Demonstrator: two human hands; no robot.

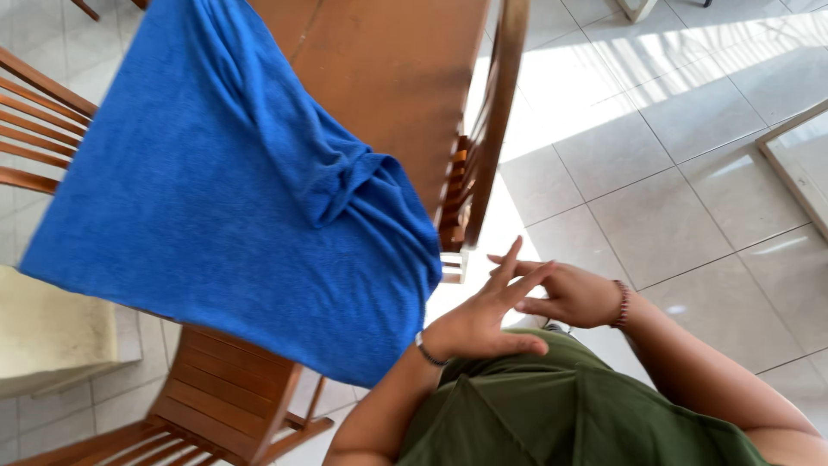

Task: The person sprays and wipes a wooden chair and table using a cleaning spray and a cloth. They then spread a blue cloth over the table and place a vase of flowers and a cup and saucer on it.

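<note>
Both hands meet low in the frame, empty: left hand [483, 321] with fingers spread, right hand [565, 293] loosely open, fingertips touching. Nearest, at centre left, a blue terry towel [216, 190] drapes off the brown wooden tabletop [388, 78]; gripping two corners should keep it flat.

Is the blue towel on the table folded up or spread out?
Mostly spread out: the blue towel lies open across the wooden table, its lower edge hanging over the side, with one bunched ridge of folds near its right edge.

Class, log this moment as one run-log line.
left hand: empty, fingers spread | right hand: empty, touching left | blue towel: draped over table
</note>
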